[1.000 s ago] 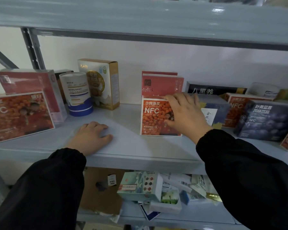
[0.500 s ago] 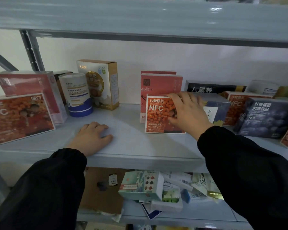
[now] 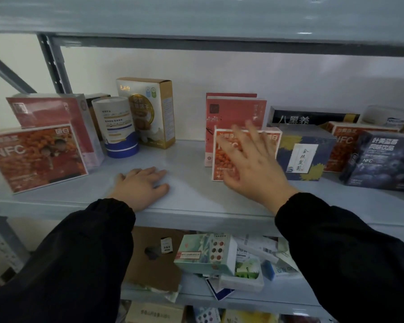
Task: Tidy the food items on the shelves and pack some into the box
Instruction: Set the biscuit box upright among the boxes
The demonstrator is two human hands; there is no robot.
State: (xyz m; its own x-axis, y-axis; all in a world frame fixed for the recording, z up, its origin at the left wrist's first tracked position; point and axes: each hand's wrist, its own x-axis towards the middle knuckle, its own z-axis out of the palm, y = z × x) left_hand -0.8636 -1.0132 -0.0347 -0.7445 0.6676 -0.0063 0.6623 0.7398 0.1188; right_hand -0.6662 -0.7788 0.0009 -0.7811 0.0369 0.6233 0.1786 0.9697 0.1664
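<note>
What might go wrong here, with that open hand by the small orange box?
The right hand is spread open in front of the upright orange NFC box; a nudge might tip it against the pink box behind. The jumbled packets on the lower shelf could slide off if bumped.

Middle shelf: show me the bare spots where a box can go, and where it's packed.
Bare: the shelf between the round tub and the orange box behind the right hand, though the left hand rests at its front. Packed: the right end around the blueberry box.
</note>
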